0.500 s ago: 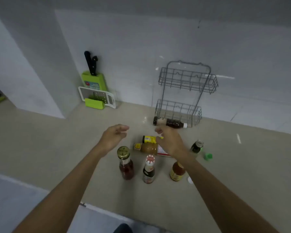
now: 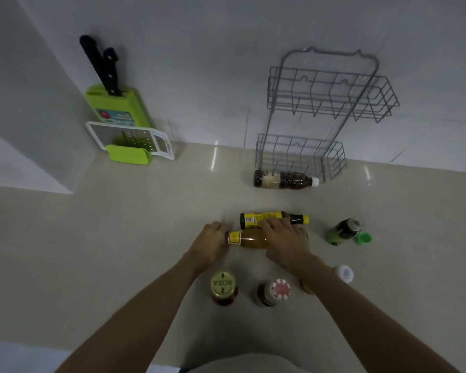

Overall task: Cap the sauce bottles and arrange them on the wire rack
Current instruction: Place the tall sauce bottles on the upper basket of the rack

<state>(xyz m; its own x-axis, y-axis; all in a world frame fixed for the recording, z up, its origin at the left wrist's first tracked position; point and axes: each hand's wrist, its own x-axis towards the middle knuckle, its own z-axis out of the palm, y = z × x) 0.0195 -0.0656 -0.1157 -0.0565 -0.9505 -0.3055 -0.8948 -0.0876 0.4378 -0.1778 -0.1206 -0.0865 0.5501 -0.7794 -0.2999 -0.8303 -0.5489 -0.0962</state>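
An amber sauce bottle (image 2: 249, 239) lies on its side on the counter. My left hand (image 2: 210, 243) grips its neck end and my right hand (image 2: 285, 242) wraps its body. Just behind lies a yellow-labelled dark bottle (image 2: 272, 218). A dark bottle with a white cap (image 2: 285, 180) lies in front of the two-tier wire rack (image 2: 326, 103). Near me stand a gold-capped red bottle (image 2: 223, 288) and a red-and-white-capped bottle (image 2: 273, 292). A third bottle (image 2: 306, 287) is mostly hidden under my right forearm. At the right, a green bottle (image 2: 342, 231) stands beside a loose green cap (image 2: 363, 237).
A loose white cap (image 2: 343, 273) lies right of my right forearm. A green knife block (image 2: 116, 103) with black handles and a white grater (image 2: 135, 140) stand at the back left against the wall. A wall corner juts out at the far left.
Both hands have dropped from hovering above the bottles onto the lying amber bottle and closed on it. The camera has moved closer and tilted down.
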